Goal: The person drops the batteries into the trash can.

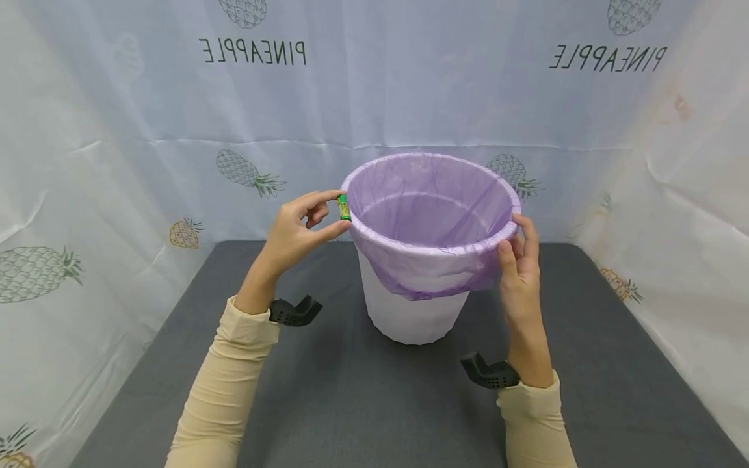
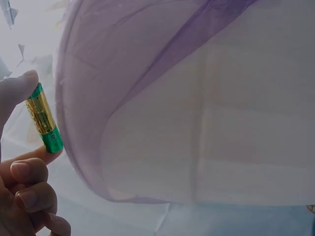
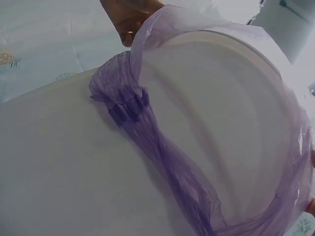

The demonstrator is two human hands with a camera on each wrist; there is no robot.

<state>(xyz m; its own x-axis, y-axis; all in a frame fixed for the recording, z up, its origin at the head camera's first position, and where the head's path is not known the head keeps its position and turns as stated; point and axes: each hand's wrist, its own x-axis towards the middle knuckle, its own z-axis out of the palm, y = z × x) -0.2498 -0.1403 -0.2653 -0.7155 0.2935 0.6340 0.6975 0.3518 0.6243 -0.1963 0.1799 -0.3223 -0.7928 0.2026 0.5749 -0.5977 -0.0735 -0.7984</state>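
Observation:
My left hand (image 1: 295,227) pinches a small green and gold battery (image 1: 344,207) by its two ends, between thumb and index finger. The battery is held upright right at the left rim of a white trash can (image 1: 412,318). In the left wrist view the battery (image 2: 44,118) shows its gold band and green end beside the lined rim. My right hand (image 1: 519,273) grips the can's right rim, thumb in front and fingers round the side. A translucent purple trash bag (image 1: 433,214) lines the can and folds down over its outside.
The can stands upright on a dark grey table (image 1: 351,416). Behind and at both sides hang pale curtains (image 1: 409,84) printed with pineapples. A black wrist mount (image 1: 295,312) sticks out from the left wrist, and another mount (image 1: 488,372) from the right.

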